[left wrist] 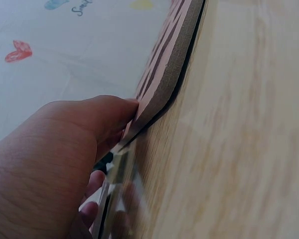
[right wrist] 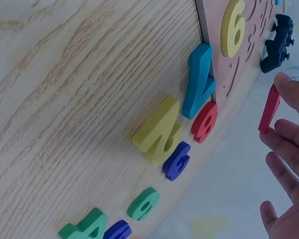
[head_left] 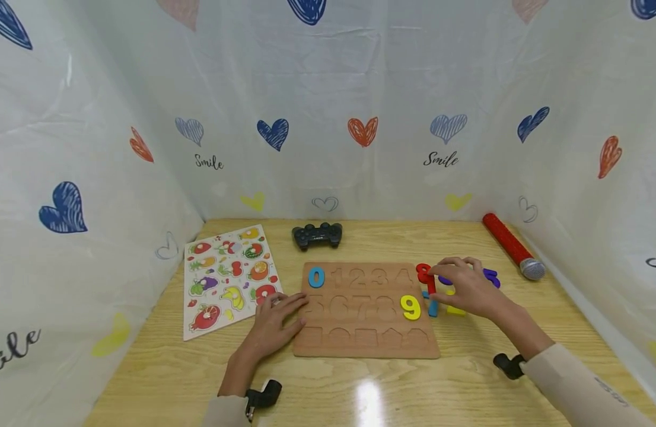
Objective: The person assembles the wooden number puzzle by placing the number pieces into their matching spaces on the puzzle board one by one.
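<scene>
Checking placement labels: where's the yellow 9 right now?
In the head view, the yellow 9 sits on the wooden number board, at the right end of its middle row, left of the loose light-blue number.

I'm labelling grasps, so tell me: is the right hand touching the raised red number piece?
Touching. The right wrist view shows the right hand pinching the red number piece between thumb and fingers.

Right hand [head_left: 467,289] partly hides the yellow 2 [head_left: 456,311] from the head cam; sleeve print [head_left: 611,391] is too tiny to read; right wrist view crops the green 4 [right wrist: 84,226]
</scene>
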The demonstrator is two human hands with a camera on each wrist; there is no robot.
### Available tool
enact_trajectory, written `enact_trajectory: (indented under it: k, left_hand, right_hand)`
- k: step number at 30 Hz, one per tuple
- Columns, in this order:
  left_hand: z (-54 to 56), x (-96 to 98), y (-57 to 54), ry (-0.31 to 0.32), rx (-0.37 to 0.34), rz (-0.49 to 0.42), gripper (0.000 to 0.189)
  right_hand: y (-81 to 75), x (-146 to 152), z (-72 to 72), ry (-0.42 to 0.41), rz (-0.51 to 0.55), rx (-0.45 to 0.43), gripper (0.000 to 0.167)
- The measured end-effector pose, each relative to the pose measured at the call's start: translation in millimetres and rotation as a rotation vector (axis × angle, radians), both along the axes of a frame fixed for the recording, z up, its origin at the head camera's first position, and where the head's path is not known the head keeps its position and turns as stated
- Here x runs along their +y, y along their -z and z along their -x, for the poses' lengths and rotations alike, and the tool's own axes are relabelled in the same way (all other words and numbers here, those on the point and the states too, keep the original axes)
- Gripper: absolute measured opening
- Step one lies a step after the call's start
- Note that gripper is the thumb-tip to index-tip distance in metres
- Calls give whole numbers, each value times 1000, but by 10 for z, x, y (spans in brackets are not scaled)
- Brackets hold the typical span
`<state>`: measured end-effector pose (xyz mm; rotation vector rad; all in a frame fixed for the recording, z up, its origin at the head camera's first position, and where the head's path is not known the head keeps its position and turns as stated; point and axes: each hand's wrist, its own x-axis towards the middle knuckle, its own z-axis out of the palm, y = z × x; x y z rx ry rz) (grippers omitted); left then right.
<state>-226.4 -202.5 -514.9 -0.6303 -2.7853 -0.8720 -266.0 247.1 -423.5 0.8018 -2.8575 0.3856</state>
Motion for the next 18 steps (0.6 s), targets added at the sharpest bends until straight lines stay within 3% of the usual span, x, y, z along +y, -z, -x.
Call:
enact_trajectory:
  k: [18]
  left_hand:
    - [8,-1,8,-10,-26,4,48]
  right_hand:
    - [66,-189,69,-43,0,11,44]
